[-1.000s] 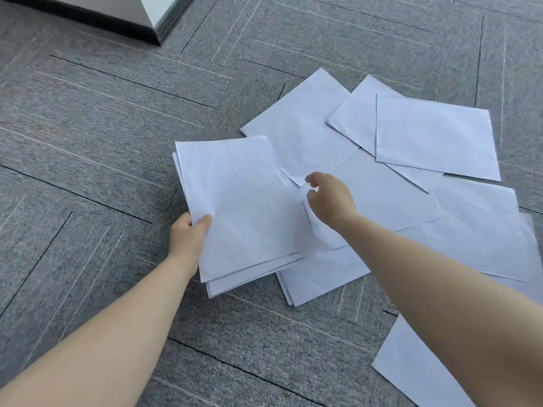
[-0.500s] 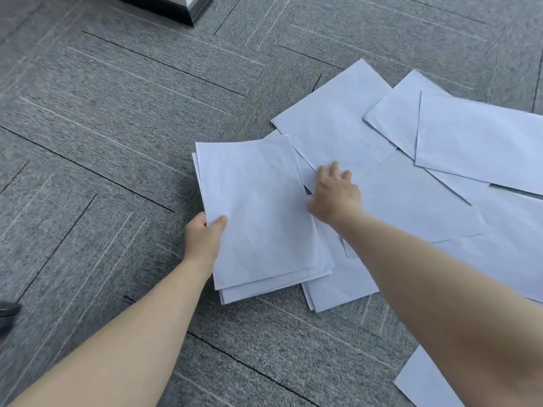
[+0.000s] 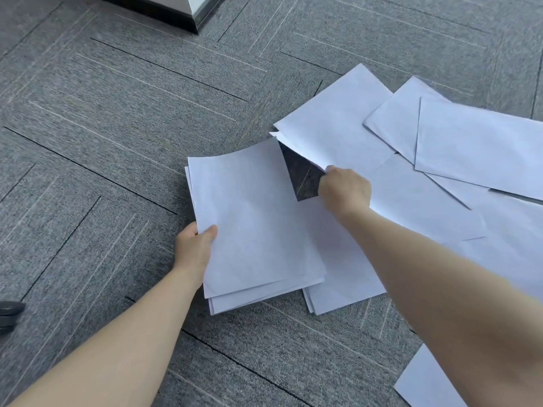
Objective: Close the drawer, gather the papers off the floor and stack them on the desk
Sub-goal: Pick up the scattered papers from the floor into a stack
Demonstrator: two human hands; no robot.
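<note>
My left hand (image 3: pixel 196 245) grips the left edge of a gathered stack of white sheets (image 3: pixel 252 218), held just above the carpet. My right hand (image 3: pixel 345 190) pinches the near edge of a loose white sheet (image 3: pixel 332 130) and lifts it, so dark carpet shows underneath. Several more white sheets (image 3: pixel 476 148) lie overlapping on the floor to the right. A small pile (image 3: pixel 340 286) lies under my right forearm. One sheet corner (image 3: pixel 423 383) shows at the bottom right. Neither the drawer nor the desk top is in view.
Grey carpet tiles (image 3: pixel 117 127) cover the floor. The dark base of a piece of furniture (image 3: pixel 164 10) stands at the top left. A dark object (image 3: pixel 8 312), perhaps a shoe, sits at the left edge.
My right hand went from pressing flat on the papers to pinching one sheet's edge and raising it. The left hand keeps its hold on the stack.
</note>
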